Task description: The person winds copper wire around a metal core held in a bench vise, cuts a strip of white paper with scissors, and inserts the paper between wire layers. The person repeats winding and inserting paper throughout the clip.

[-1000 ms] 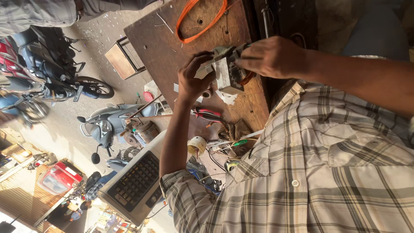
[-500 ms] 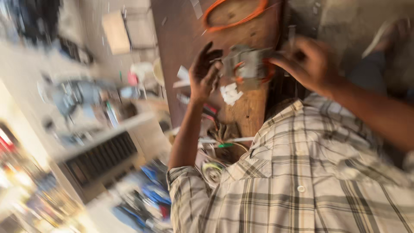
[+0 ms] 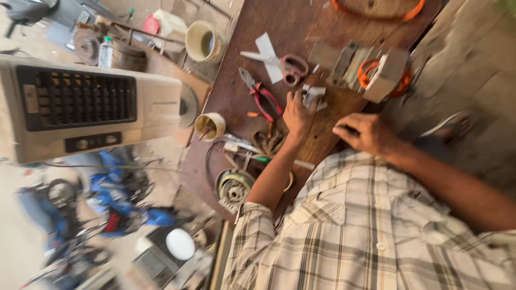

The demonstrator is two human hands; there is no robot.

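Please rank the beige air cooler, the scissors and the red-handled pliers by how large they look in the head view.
1. Beige air cooler, by far the largest, though it stands nearer the camera than the bench.
2 and 3. Scissors and red-handled pliers look about alike in length on the wooden workbench; I would not rank them.

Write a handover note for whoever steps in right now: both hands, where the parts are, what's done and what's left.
Left hand: fingers closed on a small grey metal piece on the wooden table.
Right hand: resting curled at the table's near edge; whether it holds anything cannot be seen.
Parts: the block wound with orange wire lies beyond both hands, touched by neither, with flat grey plates beside it. Scissors and red-handled pliers lie to the left of the left hand.
Done: block set down.
Left: the grey piece is not yet on the block.
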